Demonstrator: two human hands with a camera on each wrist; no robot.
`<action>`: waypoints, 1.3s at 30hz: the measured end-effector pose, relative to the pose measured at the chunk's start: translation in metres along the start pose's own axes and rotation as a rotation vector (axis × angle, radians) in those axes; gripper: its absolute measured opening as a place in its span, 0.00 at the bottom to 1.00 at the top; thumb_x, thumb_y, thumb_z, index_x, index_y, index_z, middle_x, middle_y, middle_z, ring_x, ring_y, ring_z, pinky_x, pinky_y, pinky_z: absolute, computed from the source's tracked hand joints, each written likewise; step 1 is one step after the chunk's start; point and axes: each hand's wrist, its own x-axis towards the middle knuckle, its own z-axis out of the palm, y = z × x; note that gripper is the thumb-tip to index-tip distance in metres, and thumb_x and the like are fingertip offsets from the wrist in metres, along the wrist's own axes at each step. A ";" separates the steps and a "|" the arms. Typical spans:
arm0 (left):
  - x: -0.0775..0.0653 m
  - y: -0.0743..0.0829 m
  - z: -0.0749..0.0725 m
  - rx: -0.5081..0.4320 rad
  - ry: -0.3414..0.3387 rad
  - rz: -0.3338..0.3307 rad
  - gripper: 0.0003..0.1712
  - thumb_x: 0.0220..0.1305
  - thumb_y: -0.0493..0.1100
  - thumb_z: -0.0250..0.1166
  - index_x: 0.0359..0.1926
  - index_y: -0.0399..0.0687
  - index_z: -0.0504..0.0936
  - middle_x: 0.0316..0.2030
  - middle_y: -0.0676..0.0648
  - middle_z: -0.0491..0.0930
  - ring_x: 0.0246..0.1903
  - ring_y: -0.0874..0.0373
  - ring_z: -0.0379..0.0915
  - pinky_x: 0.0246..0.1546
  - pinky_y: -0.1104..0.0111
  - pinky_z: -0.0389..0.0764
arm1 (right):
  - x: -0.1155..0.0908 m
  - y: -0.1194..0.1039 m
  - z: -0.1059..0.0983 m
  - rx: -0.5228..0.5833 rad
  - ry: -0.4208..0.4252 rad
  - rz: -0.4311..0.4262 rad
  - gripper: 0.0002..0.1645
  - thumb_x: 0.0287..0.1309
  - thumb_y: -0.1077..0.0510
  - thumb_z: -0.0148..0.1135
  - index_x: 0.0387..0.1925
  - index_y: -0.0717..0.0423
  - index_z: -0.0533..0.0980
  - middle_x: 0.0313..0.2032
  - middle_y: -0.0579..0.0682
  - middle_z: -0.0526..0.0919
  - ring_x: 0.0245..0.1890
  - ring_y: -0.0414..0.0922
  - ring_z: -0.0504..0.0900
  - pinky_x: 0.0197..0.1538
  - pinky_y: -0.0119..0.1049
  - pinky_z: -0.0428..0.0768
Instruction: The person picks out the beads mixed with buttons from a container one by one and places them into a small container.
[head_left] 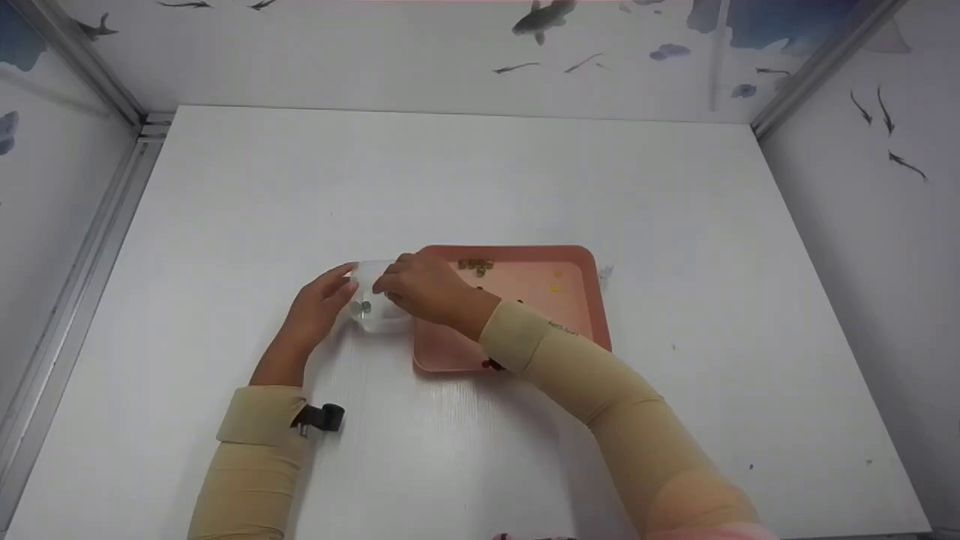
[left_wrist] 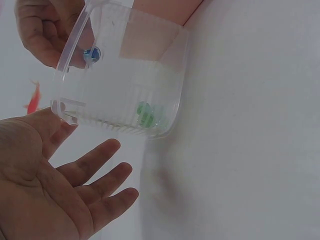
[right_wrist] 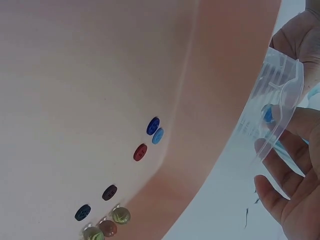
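Observation:
A clear plastic container (head_left: 382, 324) stands at the left edge of a pink tray (head_left: 431, 352). Two green marbles (left_wrist: 145, 116) lie inside it. My left hand (head_left: 313, 311) is at the container's left side, thumb and a finger at a rim corner in the left wrist view, other fingers extended below. My right hand (head_left: 429, 289) reaches over the container. Its fingertips pinch a blue marble (left_wrist: 92, 55) close to the rim. The right wrist view shows that marble (right_wrist: 268, 113) through the clear wall.
In the tray are several marbles (head_left: 472, 264), yellow pieces (head_left: 556, 288), a red button (right_wrist: 140, 152), a dark blue button (right_wrist: 153, 126), a light blue button (right_wrist: 158, 136) and darker ones. A small black device (head_left: 324, 417) sits at the left cuff. Walls surround the white table (head_left: 675, 225).

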 end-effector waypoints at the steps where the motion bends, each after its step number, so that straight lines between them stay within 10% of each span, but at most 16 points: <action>1: 0.000 0.000 0.000 0.002 0.000 -0.003 0.30 0.75 0.54 0.49 0.73 0.52 0.59 0.69 0.36 0.62 0.71 0.40 0.51 0.69 0.46 0.56 | 0.000 0.000 0.000 0.002 -0.003 -0.002 0.14 0.63 0.63 0.60 0.47 0.49 0.84 0.44 0.45 0.87 0.45 0.43 0.83 0.47 0.36 0.79; 16: -0.001 0.002 0.001 0.034 -0.005 -0.013 0.31 0.75 0.54 0.48 0.74 0.53 0.58 0.70 0.37 0.61 0.71 0.40 0.50 0.68 0.46 0.57 | -0.005 0.000 -0.009 -0.078 -0.038 0.060 0.29 0.63 0.46 0.62 0.65 0.43 0.70 0.68 0.47 0.68 0.70 0.48 0.61 0.68 0.51 0.65; 39: 0.000 0.001 0.001 0.012 -0.002 -0.036 0.31 0.75 0.54 0.49 0.74 0.55 0.58 0.71 0.39 0.60 0.72 0.41 0.48 0.69 0.45 0.54 | -0.023 0.013 -0.026 -0.112 0.035 0.185 0.43 0.64 0.31 0.50 0.74 0.42 0.55 0.74 0.48 0.53 0.74 0.51 0.49 0.67 0.62 0.59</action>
